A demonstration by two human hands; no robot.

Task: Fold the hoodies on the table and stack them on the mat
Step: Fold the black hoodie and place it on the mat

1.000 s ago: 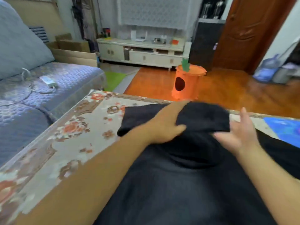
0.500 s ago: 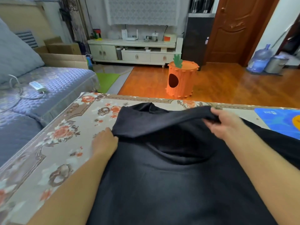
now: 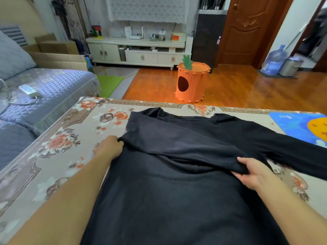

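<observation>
Early stage: black hoodie point(image 3: 177, 183) is lying spread on the floral table point(image 3: 58, 144), only its hood getting folded down over the chest. Left hand point(image 3: 109, 147) is pinching the fold's left corner, right hand point(image 3: 254, 174) is gripping the hood edge; sleeves are lying unfolded, and nothing is showing on the visible part of the blue mat point(image 3: 297, 124) right of the hoodie.

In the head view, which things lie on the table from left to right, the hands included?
Left hand → black hoodie → right hand → blue mat.

Room beyond the work surface

Orange carrot-shaped bin point(image 3: 192, 82) on the wooden floor; white cabinet point(image 3: 138, 50) behind it, water jug point(image 3: 274, 61) to its right, sofa point(image 3: 40, 92) to its left.
</observation>
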